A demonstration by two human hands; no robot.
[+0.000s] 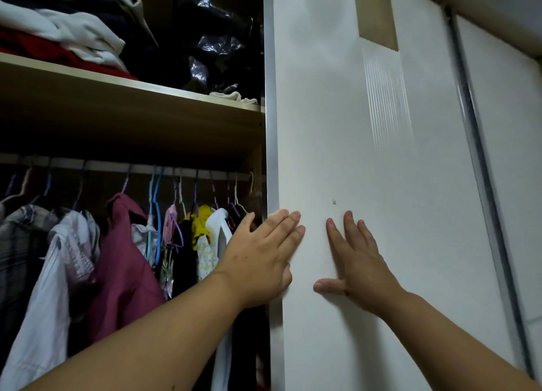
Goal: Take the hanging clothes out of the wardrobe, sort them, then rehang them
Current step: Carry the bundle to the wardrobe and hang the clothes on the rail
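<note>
The wardrobe stands open on the left, its white sliding door (352,144) filling the middle of the view. My left hand (261,253) lies flat over the door's metal left edge, fingers straight. My right hand (355,258) presses flat on the door face, fingers spread. Several garments hang on coloured hangers from the rail (117,168): a maroon shirt (123,267), a pale striped shirt (55,279), a plaid shirt (17,244), a yellow item (202,220) and a white one (221,232). My left forearm hides the lower parts of some clothes.
A wooden shelf (132,109) above the rail carries folded clothes (67,30) and a black plastic bag (217,39). A second white sliding door (510,156) sits to the right behind a metal track.
</note>
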